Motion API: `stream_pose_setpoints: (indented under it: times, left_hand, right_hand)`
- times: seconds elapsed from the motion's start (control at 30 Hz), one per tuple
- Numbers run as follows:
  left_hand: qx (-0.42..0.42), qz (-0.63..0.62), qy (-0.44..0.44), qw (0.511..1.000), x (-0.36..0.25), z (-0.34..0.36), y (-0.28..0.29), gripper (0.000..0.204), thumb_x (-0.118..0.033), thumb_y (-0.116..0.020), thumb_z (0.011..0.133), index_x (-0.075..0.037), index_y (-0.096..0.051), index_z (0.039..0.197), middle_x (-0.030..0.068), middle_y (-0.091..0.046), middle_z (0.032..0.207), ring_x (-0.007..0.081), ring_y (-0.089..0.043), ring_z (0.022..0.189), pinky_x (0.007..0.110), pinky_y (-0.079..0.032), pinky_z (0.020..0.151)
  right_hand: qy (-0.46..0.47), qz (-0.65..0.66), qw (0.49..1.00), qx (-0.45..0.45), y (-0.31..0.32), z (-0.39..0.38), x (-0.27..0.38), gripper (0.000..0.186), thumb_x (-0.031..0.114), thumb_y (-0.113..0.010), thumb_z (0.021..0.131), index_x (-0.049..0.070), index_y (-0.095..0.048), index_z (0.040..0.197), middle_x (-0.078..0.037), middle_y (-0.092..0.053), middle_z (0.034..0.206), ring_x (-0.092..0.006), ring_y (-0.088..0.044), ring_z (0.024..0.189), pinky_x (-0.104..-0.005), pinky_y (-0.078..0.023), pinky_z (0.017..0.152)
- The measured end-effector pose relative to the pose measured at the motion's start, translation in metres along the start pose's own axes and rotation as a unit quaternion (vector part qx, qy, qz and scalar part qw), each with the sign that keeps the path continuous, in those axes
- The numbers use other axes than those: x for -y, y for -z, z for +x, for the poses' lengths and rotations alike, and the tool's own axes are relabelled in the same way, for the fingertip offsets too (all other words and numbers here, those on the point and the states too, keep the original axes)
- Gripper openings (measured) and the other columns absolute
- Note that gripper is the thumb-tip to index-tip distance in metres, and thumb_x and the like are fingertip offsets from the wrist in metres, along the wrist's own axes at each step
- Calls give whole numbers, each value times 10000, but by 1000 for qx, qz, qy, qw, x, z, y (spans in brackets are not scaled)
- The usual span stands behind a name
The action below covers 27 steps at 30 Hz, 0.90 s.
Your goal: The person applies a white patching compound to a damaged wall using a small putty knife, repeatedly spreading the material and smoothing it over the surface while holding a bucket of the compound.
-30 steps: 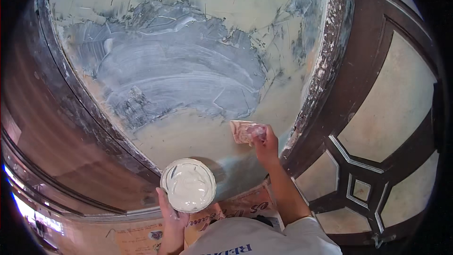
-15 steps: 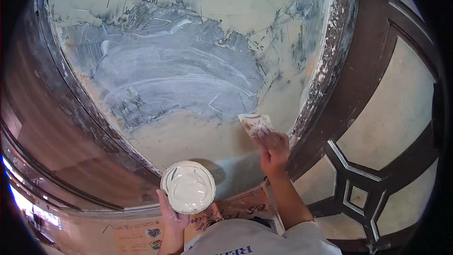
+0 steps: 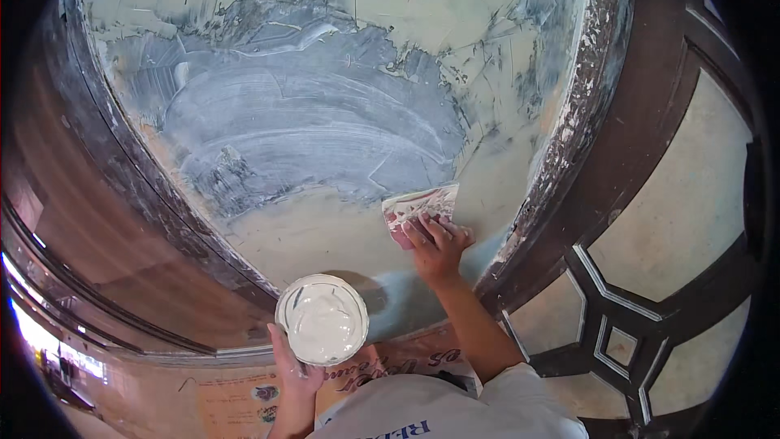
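Observation:
My left hand (image 3: 294, 366) holds a round tub (image 3: 322, 317) of creamy white paste at the bottom centre. To its upper right, my right hand (image 3: 437, 248) grips a wide, pinkish flexible scraper (image 3: 410, 205) smeared with paste, its fingers spread over the blade's back. The scraper lies against a large pale panel (image 3: 276, 236), just below a broad grey-blue patch (image 3: 301, 114) with streaks of white. Above and around that patch the panel's coat is pale greenish cream with dark scrape marks.
Worn, flaking frame edges (image 3: 569, 138) border the panel. Dark woodwork with pale insets (image 3: 666, 187) stands at right, brown glossy wood (image 3: 122, 228) at left. A bright opening (image 3: 57, 349) shows at lower left, and printed orange-brown sheeting (image 3: 236, 406) lies along the bottom behind my body.
My right hand has shifted slightly up and to the right, then back leftward, turning so the scraper's broad face shows. My left hand and tub have hardly moved.

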State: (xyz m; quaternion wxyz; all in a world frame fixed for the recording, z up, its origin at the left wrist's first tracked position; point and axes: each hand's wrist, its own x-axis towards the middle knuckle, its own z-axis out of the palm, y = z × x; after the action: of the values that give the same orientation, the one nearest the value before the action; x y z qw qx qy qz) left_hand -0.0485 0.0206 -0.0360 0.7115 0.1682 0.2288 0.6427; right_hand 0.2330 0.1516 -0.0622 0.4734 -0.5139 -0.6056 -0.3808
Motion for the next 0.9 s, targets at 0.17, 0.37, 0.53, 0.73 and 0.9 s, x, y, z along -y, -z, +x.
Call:
stream_pose_setpoints:
  times: [0.17,0.37,0.53,0.73,0.9]
  left_hand:
    - [-11,12,-28,999,1,6,8,661,-556,-381,993,-59,-402,1428,141,-496,1411,298,-547,1235,429,-491,1011]
    - [65,69,-39,995,-3,4,-7,650,-547,-292,1020,-64,-360,1449,116,-451,1450,244,-496,1279,386,-425,1065]
    - [59,21,-22,998,-4,5,-8,599,-482,-266,1044,-53,-334,1455,119,-447,1445,235,-480,1292,381,-393,1088]
    - [11,19,-7,1000,-1,8,-2,675,-578,-362,990,-78,-389,1442,117,-469,1435,281,-496,1284,416,-425,1067]
    - [32,-16,-6,999,-1,8,-3,660,-515,-407,996,-44,-342,1453,147,-458,1429,283,-494,1278,416,-412,1070]
  right_hand:
    - [-5,45,999,19,16,2,-1,322,192,-688,801,359,-702,1077,94,-594,1205,-208,-485,1064,-431,-339,905]
    - [-26,185,982,30,64,31,-12,301,120,-698,797,196,-693,1089,-13,-634,1150,-254,-555,1015,-403,-413,880]
    - [-53,248,967,8,87,51,-18,319,40,-669,803,97,-610,1111,-98,-660,1045,-308,-618,879,-424,-484,781]
    - [-353,455,810,110,83,34,-9,214,86,-612,927,9,-530,1109,-110,-671,960,-158,-628,795,-288,-497,705]
    - [-360,504,771,150,69,36,-5,225,116,-612,943,7,-519,1116,-94,-673,941,-80,-598,751,-248,-486,646]
